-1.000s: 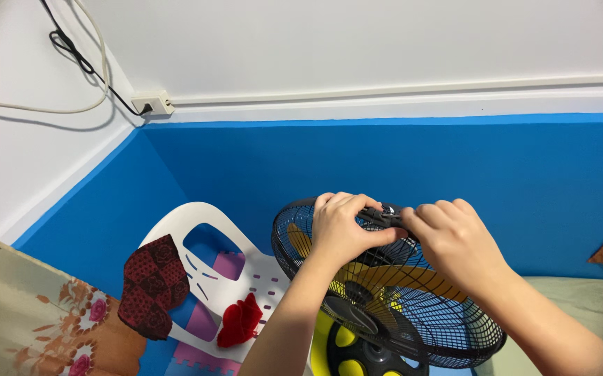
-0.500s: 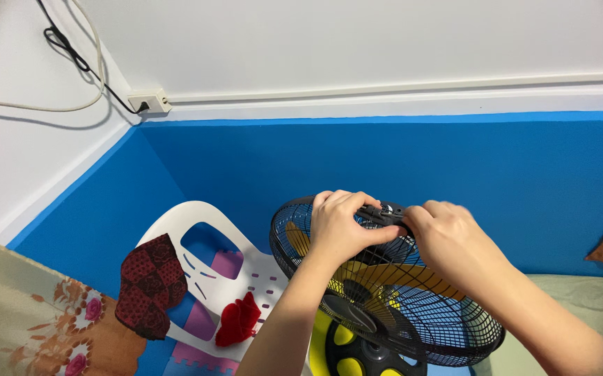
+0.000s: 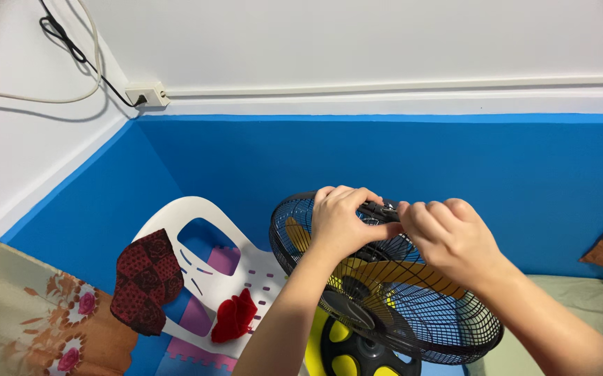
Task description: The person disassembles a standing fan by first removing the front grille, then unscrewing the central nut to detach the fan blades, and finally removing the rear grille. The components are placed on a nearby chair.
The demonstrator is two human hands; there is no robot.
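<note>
While both hands (image 3: pixel 399 226) pinch fan guard (image 3: pixel 385 306) rim, blue wall (image 3: pixel 357 157) close behind.

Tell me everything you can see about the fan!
The fan has a round black wire cage with yellow blades inside and a dark hub in the middle. It tilts back, its face turned up, in front of the blue wall. A yellow and black base shows beneath it. The left hand and the right hand both pinch a small black clip on the cage's top rim.
</note>
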